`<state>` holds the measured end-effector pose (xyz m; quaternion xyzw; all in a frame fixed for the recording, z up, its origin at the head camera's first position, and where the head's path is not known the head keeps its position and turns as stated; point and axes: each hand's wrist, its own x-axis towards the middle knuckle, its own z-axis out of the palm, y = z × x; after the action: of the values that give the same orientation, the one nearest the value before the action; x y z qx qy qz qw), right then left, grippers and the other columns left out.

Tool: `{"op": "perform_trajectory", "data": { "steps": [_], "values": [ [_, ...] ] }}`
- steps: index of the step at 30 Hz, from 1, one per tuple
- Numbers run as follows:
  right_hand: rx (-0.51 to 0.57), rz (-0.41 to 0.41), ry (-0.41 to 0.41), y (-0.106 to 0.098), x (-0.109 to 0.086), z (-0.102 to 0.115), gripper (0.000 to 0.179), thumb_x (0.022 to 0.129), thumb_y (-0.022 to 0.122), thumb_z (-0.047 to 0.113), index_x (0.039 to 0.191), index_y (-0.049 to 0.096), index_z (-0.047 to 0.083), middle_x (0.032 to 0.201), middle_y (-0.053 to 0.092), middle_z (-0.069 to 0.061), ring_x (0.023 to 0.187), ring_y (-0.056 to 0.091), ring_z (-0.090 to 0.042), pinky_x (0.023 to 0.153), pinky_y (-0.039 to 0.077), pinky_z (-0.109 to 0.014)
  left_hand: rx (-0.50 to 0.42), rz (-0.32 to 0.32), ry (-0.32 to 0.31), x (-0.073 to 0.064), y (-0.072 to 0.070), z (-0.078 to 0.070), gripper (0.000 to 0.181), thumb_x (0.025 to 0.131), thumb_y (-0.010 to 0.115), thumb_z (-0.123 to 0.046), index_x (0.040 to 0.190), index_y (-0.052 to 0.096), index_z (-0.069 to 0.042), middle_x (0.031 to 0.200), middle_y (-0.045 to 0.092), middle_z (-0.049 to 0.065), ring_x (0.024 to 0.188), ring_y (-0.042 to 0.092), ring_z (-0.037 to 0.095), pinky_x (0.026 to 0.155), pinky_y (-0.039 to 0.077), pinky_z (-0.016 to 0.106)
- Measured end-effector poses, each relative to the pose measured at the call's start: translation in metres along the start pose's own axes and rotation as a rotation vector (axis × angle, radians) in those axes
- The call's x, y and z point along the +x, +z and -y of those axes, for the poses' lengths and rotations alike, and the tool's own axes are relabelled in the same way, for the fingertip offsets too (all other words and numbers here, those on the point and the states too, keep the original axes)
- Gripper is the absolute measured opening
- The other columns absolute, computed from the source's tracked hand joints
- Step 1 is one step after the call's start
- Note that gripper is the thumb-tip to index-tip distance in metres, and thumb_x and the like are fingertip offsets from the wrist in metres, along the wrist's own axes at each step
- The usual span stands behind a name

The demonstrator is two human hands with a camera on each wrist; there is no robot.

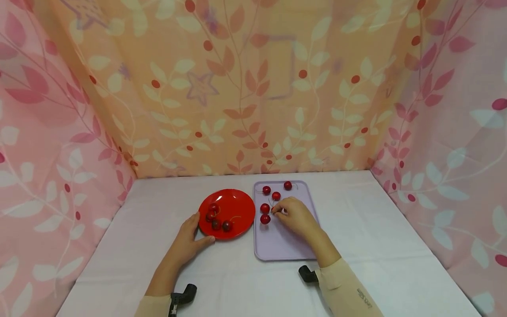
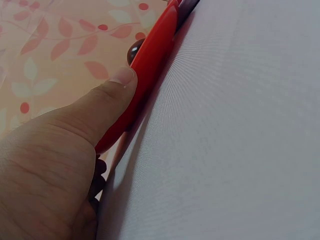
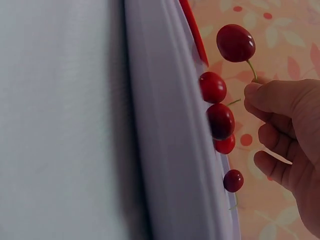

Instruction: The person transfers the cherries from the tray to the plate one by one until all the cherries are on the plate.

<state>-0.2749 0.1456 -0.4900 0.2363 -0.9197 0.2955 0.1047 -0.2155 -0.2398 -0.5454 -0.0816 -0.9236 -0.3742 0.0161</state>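
Observation:
On the left, a round red plate point(image 1: 237, 204) bears several dark red cherries with stems. My left hand point(image 1: 188, 240) holds this plate by its left and near rim, and the thumb point(image 2: 112, 100) lies against the edge in the left wrist view. My right hand point(image 1: 295, 215) is over a lilac tray point(image 1: 277, 246). Its thumb and forefinger pinch the stem of a cherry point(image 3: 235, 43), which hangs off the fingertips above the others. Several more cherries lie on the tray, among them one at its far edge point(image 1: 288, 185). The right hand's other fingers are loosely bent.
The plate and tray stand side by side on a white-covered table point(image 1: 229, 281). Patterned curtains point(image 1: 237, 110) enclose the back and both sides. A black wrist camera mount point(image 1: 184, 294) sits at the left wrist, and another mount point(image 1: 308, 274) at the right.

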Motion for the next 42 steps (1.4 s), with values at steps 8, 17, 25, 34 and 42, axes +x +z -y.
{"op": "perform_trajectory", "data": {
  "steps": [8,17,25,34,42],
  "values": [
    [0.012,0.015,-0.040,-0.004,0.006,0.018,0.009,0.088,0.081,0.013,0.090,0.077,0.021,0.084,0.067,0.012,0.084,0.056,-0.011,0.081,0.054,-0.032,-0.015,-0.011,0.009,-0.002,-0.003,0.003,0.108,0.083,0.078,-0.059,0.165,0.023,-0.017,0.168,0.028,0.009,0.154,0.022,0.038,0.118,0.031,0.064],
    [-0.001,0.058,-0.073,-0.005,0.017,0.027,0.010,0.090,0.079,0.012,0.095,0.080,0.020,0.091,0.072,0.013,0.091,0.060,-0.011,0.086,0.054,-0.031,-0.018,-0.007,0.008,0.001,-0.002,-0.003,0.107,0.082,0.079,-0.059,0.165,0.023,-0.019,0.168,0.029,0.009,0.154,0.022,0.038,0.117,0.033,0.064],
    [-0.032,0.092,-0.143,-0.003,0.028,0.036,0.006,0.090,0.079,0.014,0.095,0.080,0.017,0.090,0.072,0.008,0.092,0.060,-0.017,0.089,0.053,-0.034,-0.017,-0.009,0.019,0.001,-0.002,-0.004,0.106,0.082,0.079,-0.057,0.164,0.024,-0.018,0.168,0.030,0.009,0.154,0.022,0.038,0.118,0.031,0.064],
    [-0.074,0.128,-0.197,0.003,0.043,0.043,0.007,0.090,0.078,0.014,0.093,0.079,0.021,0.089,0.072,0.011,0.090,0.058,-0.010,0.088,0.053,-0.031,-0.017,-0.018,0.041,0.001,-0.002,-0.004,0.105,0.083,0.080,-0.055,0.164,0.025,-0.017,0.167,0.032,0.009,0.154,0.024,0.038,0.118,0.030,0.065],
    [-0.097,0.265,-0.165,0.005,0.058,0.054,0.010,0.092,0.076,0.015,0.097,0.079,0.024,0.093,0.071,0.013,0.096,0.057,-0.011,0.088,0.053,-0.026,-0.007,-0.013,0.025,0.001,-0.002,-0.004,0.107,0.082,0.079,-0.059,0.164,0.024,-0.016,0.167,0.031,0.010,0.154,0.023,0.038,0.119,0.030,0.063]
  ]
}}
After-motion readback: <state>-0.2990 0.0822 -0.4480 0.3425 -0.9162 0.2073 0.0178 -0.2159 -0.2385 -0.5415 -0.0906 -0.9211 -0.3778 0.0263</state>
